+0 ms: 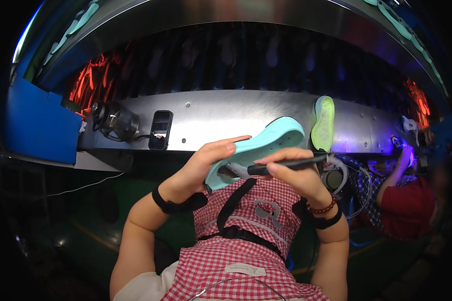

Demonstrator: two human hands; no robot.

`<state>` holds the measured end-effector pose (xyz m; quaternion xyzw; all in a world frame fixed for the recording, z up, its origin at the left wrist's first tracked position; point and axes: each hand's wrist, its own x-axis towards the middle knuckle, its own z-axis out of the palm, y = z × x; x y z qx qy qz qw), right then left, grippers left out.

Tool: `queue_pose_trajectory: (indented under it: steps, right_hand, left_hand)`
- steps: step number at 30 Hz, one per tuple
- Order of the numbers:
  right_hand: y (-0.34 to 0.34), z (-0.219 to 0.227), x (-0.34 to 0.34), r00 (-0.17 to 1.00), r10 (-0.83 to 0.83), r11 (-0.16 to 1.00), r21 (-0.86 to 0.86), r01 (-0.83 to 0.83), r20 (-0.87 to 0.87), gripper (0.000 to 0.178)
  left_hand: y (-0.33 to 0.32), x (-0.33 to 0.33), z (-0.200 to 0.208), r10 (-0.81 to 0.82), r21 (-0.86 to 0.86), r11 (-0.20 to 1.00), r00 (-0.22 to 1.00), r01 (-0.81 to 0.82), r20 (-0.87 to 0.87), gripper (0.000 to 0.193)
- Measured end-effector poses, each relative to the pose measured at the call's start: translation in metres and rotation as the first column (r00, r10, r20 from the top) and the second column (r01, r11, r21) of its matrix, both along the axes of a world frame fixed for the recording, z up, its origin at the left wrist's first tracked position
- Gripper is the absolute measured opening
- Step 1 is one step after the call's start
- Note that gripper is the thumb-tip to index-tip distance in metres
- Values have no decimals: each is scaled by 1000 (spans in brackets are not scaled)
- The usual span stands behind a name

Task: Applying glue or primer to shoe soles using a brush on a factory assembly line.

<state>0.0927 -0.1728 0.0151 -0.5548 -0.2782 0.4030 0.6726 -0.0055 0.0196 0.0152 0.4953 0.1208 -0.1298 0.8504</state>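
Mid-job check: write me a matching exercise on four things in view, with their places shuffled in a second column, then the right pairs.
Things:
1. Curved turquoise shoe sole
2. Slim black-handled brush
3. Yellow-green shoe sole
4. Black rectangular phone

Places:
A. Lying on the shiny metal ledge, towards its left end
B. In the right hand
C. Lying on the ledge, right of centre
D. In the left hand

Pairs: 1-D, 2-B, 3-C, 4-A

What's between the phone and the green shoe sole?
In the head view, the metal table, with the left hand and the turquoise shoe sole it holds partly covering it.
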Motion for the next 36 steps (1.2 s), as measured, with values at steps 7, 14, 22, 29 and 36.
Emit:
queue_pose_trajectory:
  steps: [7,14,22,29,36]
  right_hand:
    - [16,5,-2,994,-105,992,-72,108,35,14]
    - [26,12,-3,989,-141,985,-95,145,49,16]
    - [31,14,0,985,-132,980,-134,147,112,14]
    - [32,12,1,983,-160,981,-96,168,91,14]
    - [32,11,0,975,-190,975,-99,201,111,13]
  left_hand:
    - [-4,0,-7,20,211,977,995,-40,97,49]
    - [-4,3,-13,19,306,949,986,-69,163,39]
    - [-3,3,-19,29,325,943,993,-66,117,39]
    - [-2,3,-15,35,302,951,996,-60,87,38]
    - [-1,1,-15,42,307,950,997,-60,63,38]
